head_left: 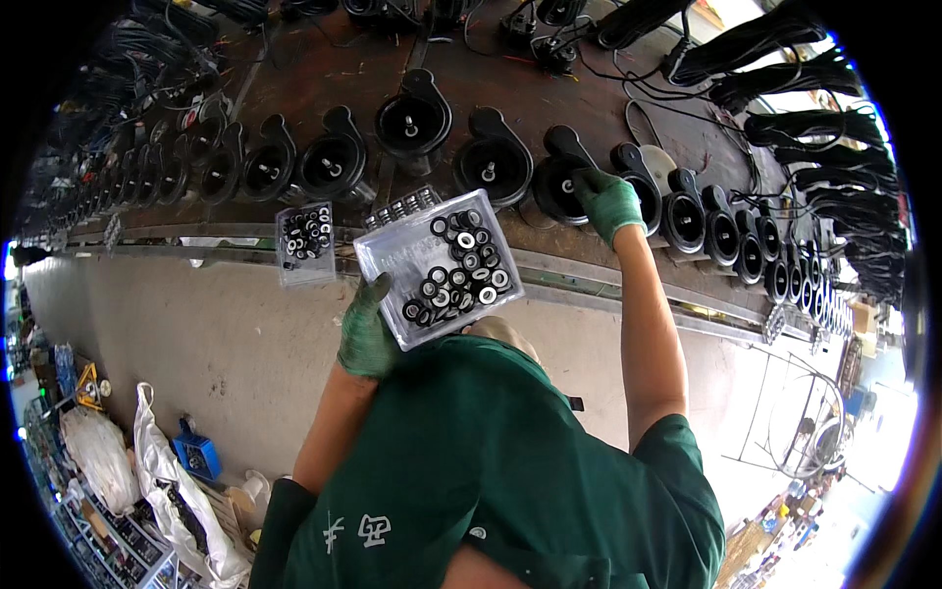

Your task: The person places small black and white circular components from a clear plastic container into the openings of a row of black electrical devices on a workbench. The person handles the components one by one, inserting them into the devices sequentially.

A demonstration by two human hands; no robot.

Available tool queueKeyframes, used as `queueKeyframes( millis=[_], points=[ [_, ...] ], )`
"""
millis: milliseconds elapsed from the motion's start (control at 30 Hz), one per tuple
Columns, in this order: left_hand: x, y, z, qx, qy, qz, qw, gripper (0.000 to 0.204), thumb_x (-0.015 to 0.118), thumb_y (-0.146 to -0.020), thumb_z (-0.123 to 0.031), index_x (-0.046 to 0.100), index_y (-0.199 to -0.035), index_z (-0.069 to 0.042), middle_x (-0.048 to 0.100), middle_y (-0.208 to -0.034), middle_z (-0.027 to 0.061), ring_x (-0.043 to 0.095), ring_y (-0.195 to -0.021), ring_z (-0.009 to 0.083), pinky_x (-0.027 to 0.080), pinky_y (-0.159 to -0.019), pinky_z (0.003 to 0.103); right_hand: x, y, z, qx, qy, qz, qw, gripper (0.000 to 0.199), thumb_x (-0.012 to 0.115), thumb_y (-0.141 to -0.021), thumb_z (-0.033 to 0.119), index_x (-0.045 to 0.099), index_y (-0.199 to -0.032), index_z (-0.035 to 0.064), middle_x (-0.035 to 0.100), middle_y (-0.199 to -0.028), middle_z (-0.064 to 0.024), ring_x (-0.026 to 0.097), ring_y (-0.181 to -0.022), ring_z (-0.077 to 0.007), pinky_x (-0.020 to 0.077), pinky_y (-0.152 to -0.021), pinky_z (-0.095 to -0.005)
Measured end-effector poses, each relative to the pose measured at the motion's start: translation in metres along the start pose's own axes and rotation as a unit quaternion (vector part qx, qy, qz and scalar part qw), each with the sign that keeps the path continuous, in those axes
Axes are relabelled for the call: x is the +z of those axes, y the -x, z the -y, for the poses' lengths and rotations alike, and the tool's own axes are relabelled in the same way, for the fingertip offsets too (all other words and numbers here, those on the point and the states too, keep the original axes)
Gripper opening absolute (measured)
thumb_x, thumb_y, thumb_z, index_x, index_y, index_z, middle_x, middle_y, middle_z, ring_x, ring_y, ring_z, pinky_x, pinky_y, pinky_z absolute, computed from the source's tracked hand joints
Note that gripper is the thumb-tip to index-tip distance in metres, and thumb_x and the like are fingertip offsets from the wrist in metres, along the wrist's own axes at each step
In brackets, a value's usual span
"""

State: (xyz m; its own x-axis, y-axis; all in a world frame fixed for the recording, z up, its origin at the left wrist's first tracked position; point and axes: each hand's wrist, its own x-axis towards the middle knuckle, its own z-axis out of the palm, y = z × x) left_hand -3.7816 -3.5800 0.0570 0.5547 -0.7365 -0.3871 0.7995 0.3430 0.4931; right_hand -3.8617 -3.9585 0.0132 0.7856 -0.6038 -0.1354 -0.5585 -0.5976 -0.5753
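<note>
My left hand (365, 332), in a green glove, is closed on the near left edge of a clear plastic box (397, 257). Many black and pale ring seals (461, 265) lie loose in the box, mostly on its right side. My right hand (610, 204), gloved the same way, reaches over a round black housing (557, 191) with a metal shaft in its middle. Its fingers are drawn together at the rim of that housing; what they pinch, if anything, is hidden. Similar black housings (493, 169) stand in a row to both sides.
A smaller clear box (307, 245) of rings sits at the bench edge, with a tray of small metal parts (404, 206) beside the held box. Coiled black cables (756, 44) are heaped along the bench's far side and right. White sacks (167, 471) and a blue bin (196, 452) stand lower left.
</note>
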Motion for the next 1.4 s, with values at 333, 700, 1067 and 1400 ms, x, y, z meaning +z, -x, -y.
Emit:
queueKeyframes(
  millis=[333,700,1067,1400],
  points=[
    [-0.039,0.001,-0.001,-0.028,0.067,-0.023,0.997,0.074,0.077,-0.09,-0.028,0.043,-0.152,-0.005,0.06,-0.14,0.0196,0.064,-0.123,0.0336,0.056,-0.106,0.049,0.001,0.085,0.101,-0.158,-0.126,-0.049,0.978,0.024,0.069,-0.094,-0.001,0.076,-0.116,0.0063,0.076,-0.105,-0.0082,0.069,-0.091,-0.0124,0.0563,-0.081,-0.0299],
    [-0.036,0.016,0.02,0.007,0.088,0.021,0.996,0.073,0.071,-0.095,-0.021,0.035,-0.157,-0.009,0.056,-0.143,0.016,0.059,-0.129,0.0307,0.054,-0.107,0.045,0.033,0.126,0.176,-0.173,0.188,0.072,0.964,0.033,0.073,-0.092,0.033,0.072,-0.116,0.0115,0.069,-0.109,-0.015,0.066,-0.102,-0.0386,0.0531,-0.089,-0.0504],
    [0.008,0.004,0.062,0.046,0.133,0.031,0.99,0.068,0.063,-0.098,-0.017,0.032,-0.158,-0.008,0.053,-0.146,0.0222,0.059,-0.131,0.0373,0.056,-0.108,0.051,-0.012,0.101,0.107,-0.249,-0.053,0.123,0.959,0.031,0.068,-0.092,0.01,0.073,-0.122,0.01,0.068,-0.107,-0.016,0.069,-0.093,-0.0344,0.0576,-0.083,-0.0419],
    [0.065,-0.018,0.115,0.036,0.051,0.014,0.998,0.079,0.072,-0.093,-0.031,0.035,-0.156,-0.002,0.056,-0.146,0.0209,0.062,-0.129,0.0335,0.056,-0.108,0.047,-0.069,0.102,0.031,-0.042,-0.404,0.281,0.87,0.033,0.063,-0.098,-0.006,0.064,-0.131,-0.0021,0.074,-0.112,-0.012,0.073,-0.098,-0.017,0.0613,-0.088,-0.0326]
  ],
)
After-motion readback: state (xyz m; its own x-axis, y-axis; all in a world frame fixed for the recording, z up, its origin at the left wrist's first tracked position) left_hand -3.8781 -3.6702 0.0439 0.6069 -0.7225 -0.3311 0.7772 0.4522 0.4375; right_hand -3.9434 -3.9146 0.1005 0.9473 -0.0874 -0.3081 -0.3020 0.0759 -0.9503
